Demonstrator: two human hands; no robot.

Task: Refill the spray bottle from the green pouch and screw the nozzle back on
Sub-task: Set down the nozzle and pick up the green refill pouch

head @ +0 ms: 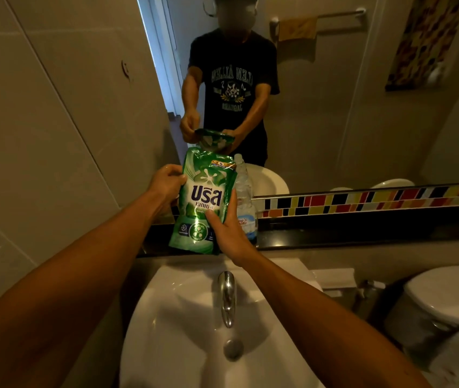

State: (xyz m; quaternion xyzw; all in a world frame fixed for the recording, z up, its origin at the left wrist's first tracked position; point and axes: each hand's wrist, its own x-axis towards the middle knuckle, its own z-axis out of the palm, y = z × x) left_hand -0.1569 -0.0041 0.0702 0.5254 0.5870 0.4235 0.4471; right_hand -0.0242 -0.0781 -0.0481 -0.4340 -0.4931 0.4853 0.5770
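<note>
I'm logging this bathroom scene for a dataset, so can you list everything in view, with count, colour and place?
green pouch: one, green and white, held upright over the ledge
clear bottle: one, transparent, no nozzle seen on it, on the ledge behind the pouch
ledge: one, black, behind the sink
sink: one, white, bottom centre
faucet: one, chrome, over the sink
tile strip: one, multicoloured, below the mirror
mirror: one, above the ledge
toilet: one, white, right
left hand: grips the pouch's left edge
right hand: grips the pouch's lower right
</note>
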